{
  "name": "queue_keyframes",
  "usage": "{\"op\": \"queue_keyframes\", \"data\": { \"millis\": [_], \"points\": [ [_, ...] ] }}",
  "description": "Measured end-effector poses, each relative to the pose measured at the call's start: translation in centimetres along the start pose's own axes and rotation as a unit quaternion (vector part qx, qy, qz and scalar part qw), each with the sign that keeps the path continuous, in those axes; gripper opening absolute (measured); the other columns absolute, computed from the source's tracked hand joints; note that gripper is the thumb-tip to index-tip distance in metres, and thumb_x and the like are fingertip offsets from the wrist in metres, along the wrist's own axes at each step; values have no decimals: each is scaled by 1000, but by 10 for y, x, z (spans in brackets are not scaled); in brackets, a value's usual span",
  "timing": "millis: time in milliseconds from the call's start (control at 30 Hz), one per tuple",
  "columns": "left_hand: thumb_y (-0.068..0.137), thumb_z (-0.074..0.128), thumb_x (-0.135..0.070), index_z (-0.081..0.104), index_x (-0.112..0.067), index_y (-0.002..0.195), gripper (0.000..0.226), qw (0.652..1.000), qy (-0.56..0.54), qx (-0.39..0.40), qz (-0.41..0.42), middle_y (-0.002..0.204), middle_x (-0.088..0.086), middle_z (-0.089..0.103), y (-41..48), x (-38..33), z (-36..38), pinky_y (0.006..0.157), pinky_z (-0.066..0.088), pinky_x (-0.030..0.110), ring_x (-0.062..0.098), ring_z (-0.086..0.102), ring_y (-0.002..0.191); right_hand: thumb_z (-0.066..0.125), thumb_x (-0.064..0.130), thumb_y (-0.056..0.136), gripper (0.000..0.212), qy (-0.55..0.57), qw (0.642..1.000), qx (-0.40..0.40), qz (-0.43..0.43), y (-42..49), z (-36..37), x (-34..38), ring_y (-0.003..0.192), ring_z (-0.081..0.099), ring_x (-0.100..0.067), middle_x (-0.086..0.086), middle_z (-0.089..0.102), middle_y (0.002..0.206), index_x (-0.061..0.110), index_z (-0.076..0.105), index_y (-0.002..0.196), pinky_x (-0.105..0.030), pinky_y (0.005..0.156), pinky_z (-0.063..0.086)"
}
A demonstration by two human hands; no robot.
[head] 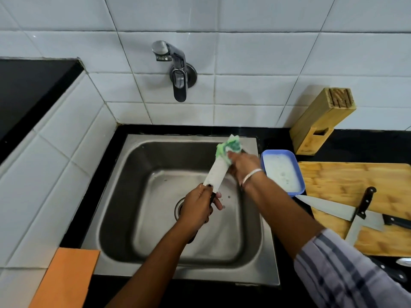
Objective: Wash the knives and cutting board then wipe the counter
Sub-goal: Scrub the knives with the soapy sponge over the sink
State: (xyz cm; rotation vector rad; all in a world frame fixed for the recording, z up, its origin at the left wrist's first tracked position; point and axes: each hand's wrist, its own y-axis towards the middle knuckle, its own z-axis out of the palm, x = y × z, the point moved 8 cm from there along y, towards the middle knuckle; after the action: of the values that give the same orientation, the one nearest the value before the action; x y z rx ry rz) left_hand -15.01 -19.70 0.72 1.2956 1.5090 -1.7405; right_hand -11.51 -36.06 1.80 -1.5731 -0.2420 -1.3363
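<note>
Our left fingers [217,202] are curled round the black handle of a knife [216,174], so the left hand [198,207] grips it over the steel sink [138,138], with the soapy blade slanting up and away to the right. Our right hand [243,166] has its fingers bunched round a green scrub pad [229,147] and presses it against the far end of that blade, so the tip is hidden under the pad. A pale bangle [252,175] circles our right wrist, and a striped sleeve [347,274] covers the arm nearer to us. Just beside the sink's right rim we see a blue tub [278,151] holding cloudy, foamy water. Touching its right side, the wooden cutting board [355,174] lies flat on the black counter [367,143]. On the board a long knife [329,207] points its tip towards the tub, and a second knife [365,203] lies across it, handle away from us and blade towards us. Another black riveted handle [391,273] rests on the counter at the board's near edge; we cannot make out its blade. Behind the board a wooden knife block [322,121] leans against the white wall tiles. A chrome tap [175,70] juts from the wall above the sink, and an orange cloth [66,278] lies at the sink's near left corner.
</note>
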Motion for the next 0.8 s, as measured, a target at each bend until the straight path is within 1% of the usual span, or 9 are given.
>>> {"op": "queue_keyframes", "data": {
  "millis": [67,133,233,333,467,567,667,733,800],
  "points": [
    [101,38,-22,63,-2,93,33,1000,21,6,11,67,10,67,-1,-6,0,40,25,19,7,33,37,68,13,85,12,-1,999,-28,-22,13,-7,13,86,66,-33,-12,67,83,9,61,76,-47,86,54],
    [102,37,-23,63,-2,94,35,999,34,3,21,69,10,67,0,-9,-2,39,28,19,5,35,36,65,12,87,7,-33,999,-17,-40,3,-2,9,86,64,-30,-14,66,90,7,63,84,-45,88,53],
    [103,35,-24,63,-5,94,35,998,44,-13,32,74,10,69,2,-13,-6,43,36,15,4,47,44,62,2,88,16,-65,996,61,2,-31,14,-29,70,62,-22,-14,65,86,-6,64,101,-31,69,55],
    [101,34,-27,63,-7,93,36,995,86,-17,37,72,6,71,2,-14,-6,52,38,21,11,49,54,65,-1,85,15,-90,991,90,25,-38,16,-43,49,58,-14,-13,65,78,-9,64,98,-23,50,52],
    [103,36,-19,60,4,99,33,999,17,7,38,70,10,61,-4,-20,1,37,29,13,2,40,34,78,14,75,17,-30,999,-9,-6,3,-6,2,80,69,-34,-21,70,87,5,64,78,-45,76,57],
    [102,37,-22,61,1,95,34,999,26,21,28,67,11,61,-7,-17,4,36,25,17,4,33,33,80,25,73,26,-26,996,-67,-45,16,-23,30,59,57,-26,-12,62,65,8,60,69,-39,65,47],
    [101,36,-23,60,-1,92,34,1000,8,17,7,66,12,62,-8,-15,3,37,23,18,6,30,36,71,16,83,14,-59,997,-2,-49,-9,-10,12,62,61,-21,-8,64,71,8,64,74,-33,65,54],
    [100,36,-25,60,-5,92,32,1000,2,7,-2,67,10,64,-6,-17,1,39,26,19,9,35,42,65,2,85,3,-71,995,73,-11,-36,7,-21,53,62,-13,-9,64,72,-1,65,86,-21,52,53],
    [100,36,-28,60,-6,94,33,1000,20,4,6,68,7,66,-4,-20,0,42,28,21,11,39,48,64,-4,84,8,-71,992,101,8,-43,14,-36,48,61,-10,-12,65,76,-4,64,92,-17,46,51]
  ]
}}
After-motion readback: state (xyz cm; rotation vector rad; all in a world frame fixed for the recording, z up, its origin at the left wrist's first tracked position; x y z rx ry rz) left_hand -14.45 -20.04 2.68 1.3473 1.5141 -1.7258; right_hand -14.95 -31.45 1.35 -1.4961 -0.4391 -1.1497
